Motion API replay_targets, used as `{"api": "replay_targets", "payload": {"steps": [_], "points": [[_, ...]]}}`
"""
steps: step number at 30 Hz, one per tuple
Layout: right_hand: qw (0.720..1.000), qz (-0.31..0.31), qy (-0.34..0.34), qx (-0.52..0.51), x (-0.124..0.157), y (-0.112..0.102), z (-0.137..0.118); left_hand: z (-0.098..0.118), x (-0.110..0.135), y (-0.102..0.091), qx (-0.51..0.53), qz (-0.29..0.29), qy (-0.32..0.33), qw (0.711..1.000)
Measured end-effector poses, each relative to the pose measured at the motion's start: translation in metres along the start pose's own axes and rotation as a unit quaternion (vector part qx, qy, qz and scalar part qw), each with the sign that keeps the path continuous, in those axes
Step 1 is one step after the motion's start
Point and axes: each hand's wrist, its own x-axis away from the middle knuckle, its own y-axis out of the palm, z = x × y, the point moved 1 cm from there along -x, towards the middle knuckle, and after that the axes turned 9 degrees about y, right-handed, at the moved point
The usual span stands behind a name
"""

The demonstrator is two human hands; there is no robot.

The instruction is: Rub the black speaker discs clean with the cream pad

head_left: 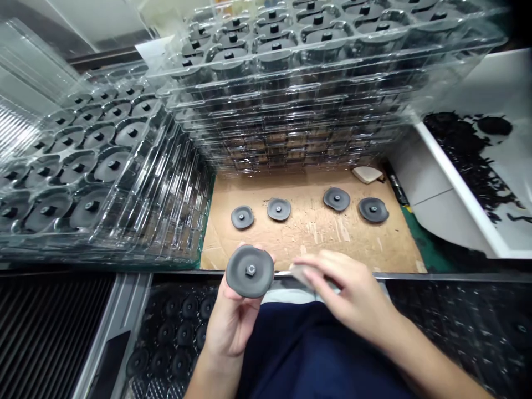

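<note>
My left hand (233,327) is closed around a dark grey rubber disc (240,275) with a metal hex insert at its middle, the face turned up toward me. To its right, my right hand (349,285) pinches a small pale piece (302,275), blurred, perhaps a folded cloth; it is apart from the disc. On the cardboard sheet (299,244) beyond the hands lie several similar discs, among them one at the left (242,224) and a notched one at the right (369,216). Near them rests a folded off-white pad (367,175).
Clear plastic trays of discs are stacked at the left (166,205) and at the back (291,83). A white bin (451,183) with black scraps stands at the right, a black marker-like stick (397,185) beside it. More discs in trays (166,332) sit below the table edge.
</note>
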Motion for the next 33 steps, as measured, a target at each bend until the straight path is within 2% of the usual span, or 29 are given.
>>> {"api": "replay_targets", "payload": {"steps": [3,8,10,13,14,16,17,18,20,22,23,24,26,29,31,33], "points": [[0.995,0.051,0.087,-0.01,0.0,0.0,0.038,0.002,0.0,0.003,0.028,-0.021,-0.008,0.999],[0.995,0.04,0.085,-0.016,-0.02,0.02,0.077,-0.003,0.001,0.01,0.085,-0.085,-0.034,0.992],[0.996,0.049,0.076,-0.01,-0.028,0.029,0.082,-0.003,0.003,0.012,0.099,-0.115,-0.042,0.987],[0.994,0.082,0.067,-0.012,-0.027,0.036,0.077,-0.002,0.005,0.012,0.099,-0.153,-0.033,0.983],[0.994,0.086,0.062,-0.019,-0.024,0.036,0.072,-0.003,0.005,0.011,0.082,-0.158,-0.016,0.984],[0.995,0.084,0.053,-0.032,-0.013,0.036,0.064,-0.006,0.005,0.007,-0.004,-0.159,0.059,0.985],[0.995,0.081,0.051,-0.038,-0.008,0.035,0.06,-0.007,0.004,0.005,-0.08,-0.163,0.117,0.976],[0.995,0.08,0.051,-0.041,-0.002,0.034,0.058,-0.009,0.003,0.003,-0.171,-0.175,0.183,0.952],[0.994,0.085,0.058,-0.046,0.006,0.032,0.057,-0.013,0.0,0.001,-0.348,-0.218,0.307,0.859],[0.991,0.1,0.072,-0.05,0.012,0.026,0.057,-0.015,-0.003,0.001,-0.455,-0.263,0.383,0.76],[0.99,0.108,0.078,-0.054,0.014,0.022,0.056,-0.016,-0.004,0.002,-0.481,-0.278,0.404,0.727],[0.988,0.116,0.082,-0.059,0.016,0.018,0.053,-0.015,-0.005,0.003,-0.497,-0.286,0.413,0.708],[0.986,0.125,0.083,-0.07,0.019,0.008,0.045,-0.014,-0.005,0.004,-0.517,-0.289,0.417,0.689],[0.985,0.107,0.067,-0.117,0.021,-0.003,0.027,-0.011,-0.003,0.005,-0.534,-0.277,0.403,0.69],[0.984,0.056,0.06,-0.16,0.018,-0.006,0.017,-0.01,-0.001,0.004,-0.536,-0.267,0.394,0.697],[0.978,-0.022,0.076,-0.195,0.013,-0.006,0.011,-0.01,0.002,0.002,-0.526,-0.262,0.376,0.716]]}}
